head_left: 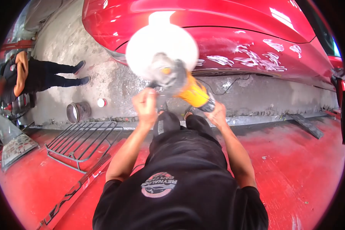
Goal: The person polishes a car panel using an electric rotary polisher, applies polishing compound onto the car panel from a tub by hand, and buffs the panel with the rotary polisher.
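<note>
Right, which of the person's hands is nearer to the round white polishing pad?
Left: the left hand is beside the head of the yellow-and-black power tool, close to the pad; the right hand grips its far end.

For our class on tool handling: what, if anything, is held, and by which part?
A yellow polisher. The right hand holds its rear end; the left hand seems closed on the dark side handle, slightly blurred.
</note>
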Demonstrator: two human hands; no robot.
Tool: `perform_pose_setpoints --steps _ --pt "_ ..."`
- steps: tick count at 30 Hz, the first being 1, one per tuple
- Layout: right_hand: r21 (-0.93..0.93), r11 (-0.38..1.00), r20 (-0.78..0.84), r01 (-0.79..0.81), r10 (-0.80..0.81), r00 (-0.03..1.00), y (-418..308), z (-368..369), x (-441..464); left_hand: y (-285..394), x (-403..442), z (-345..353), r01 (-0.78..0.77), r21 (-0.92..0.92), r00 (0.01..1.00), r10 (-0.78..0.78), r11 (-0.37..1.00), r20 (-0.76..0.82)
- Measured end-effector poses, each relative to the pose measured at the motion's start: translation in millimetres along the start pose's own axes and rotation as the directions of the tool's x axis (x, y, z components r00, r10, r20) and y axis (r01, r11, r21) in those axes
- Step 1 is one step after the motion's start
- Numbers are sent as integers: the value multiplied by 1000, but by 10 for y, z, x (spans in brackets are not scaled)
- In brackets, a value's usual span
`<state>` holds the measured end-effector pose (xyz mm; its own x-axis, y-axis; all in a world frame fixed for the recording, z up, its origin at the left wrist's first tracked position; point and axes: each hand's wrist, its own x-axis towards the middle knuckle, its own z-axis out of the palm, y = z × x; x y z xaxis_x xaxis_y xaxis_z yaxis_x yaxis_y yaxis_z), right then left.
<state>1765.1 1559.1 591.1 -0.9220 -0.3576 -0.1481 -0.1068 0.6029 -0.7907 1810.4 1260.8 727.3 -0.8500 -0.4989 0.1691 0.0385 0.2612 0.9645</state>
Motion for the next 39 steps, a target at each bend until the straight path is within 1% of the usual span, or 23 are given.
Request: perform_pose_setpoints --steps 2,3,4,7,9,12,13,15,17,18,19,20,21,22,24,26,29,31,32,34,37,38,39 --pt "38 999 -94 -9 12 996 218 -314 -240 156 -30 422 -52 66 995 46 996 94" --pt "76 997 -133 -12 22 991 301 -459 -368 241 -42 635 -42 42 990 36 998 140" --pt "111 991 -168 -78 96 981 408 -572 -514 343 -49 845 -30 18 983 27 999 182" --pt "221 955 -246 -197 250 936 390 -761 -796 723 42 1316 -198 35 960 186 980 211" --pt "232 949 -241 -213 268 933 390 -708 -892 762 92 1468 -269 -66 944 277 961 182" --pt "282 923 -227 -260 327 917 217 -514 -859 674 149 1236 -228 -70 957 237 971 168" --pt "256 933 -180 -251 302 936 185 -408 -813 594 153 1067 -224 7 963 220 975 154" --pt "251 938 -53 -238 259 965 27 -216 -716 425 114 639 -134 18 988 132 991 86" --pt "149 960 52 -236 230 972 -153 22 -542 261 101 128 5 14 1000 -5 1000 31" --pt "152 987 -28 -42 47 999 -85 245 -468 108 86 -100 76 -28 997 -77 997 -6" --pt "97 991 67 -90 84 994 -477 217 -339 90 110 -305 103 -65 992 -107 993 -67" --pt "95 995 54 -27 21 998 -525 390 -246 9 152 -510 133 -49 983 -138 990 -122" --pt "-14 999 130 31 -29 991 -692 443 -151 -112 157 -707 171 -33 969 -174 985 -177" --pt "-56 998 114 37 -31 993 -857 523 -87 -268 172 -885 188 -42 954 -192 981 -228" --pt "-132 991 184 -23 47 982 -1097 607 62 -537 225 -1176 204 -66 920 -215 977 -328" --pt "-155 987 189 -50 79 979 -1259 629 135 -407 299 -1228 261 -156 874 -302 953 -380" --pt "-145 986 157 -84 106 982 -1217 523 72 -433 301 -1241 215 -139 921 -248 967 -299" --pt "-98 992 85 -80 89 992 -1219 291 -48 -367 228 -977 213 -124 933 -240 969 -269" --pt "-141 985 58 -101 110 992 -1069 183 -116 -273 178 -789 210 -104 943 -229 972 -243" --pt "-71 992 25 -106 108 994 -856 -159 -310 -102 84 -406 153 -81 980 -162 985 -120" --pt "-43 989 -85 -141 137 987 -500 -583 -718 375 70 199 158 -150 986 -148 976 77" --pt "49 974 -99 -219 223 970 -386 -715 -862 444 66 414 156 -190 985 -140 969 96" --pt "142 945 -98 -294 309 946 -325 -794 -981 526 86 524 105 -119 986 -89 987 139"
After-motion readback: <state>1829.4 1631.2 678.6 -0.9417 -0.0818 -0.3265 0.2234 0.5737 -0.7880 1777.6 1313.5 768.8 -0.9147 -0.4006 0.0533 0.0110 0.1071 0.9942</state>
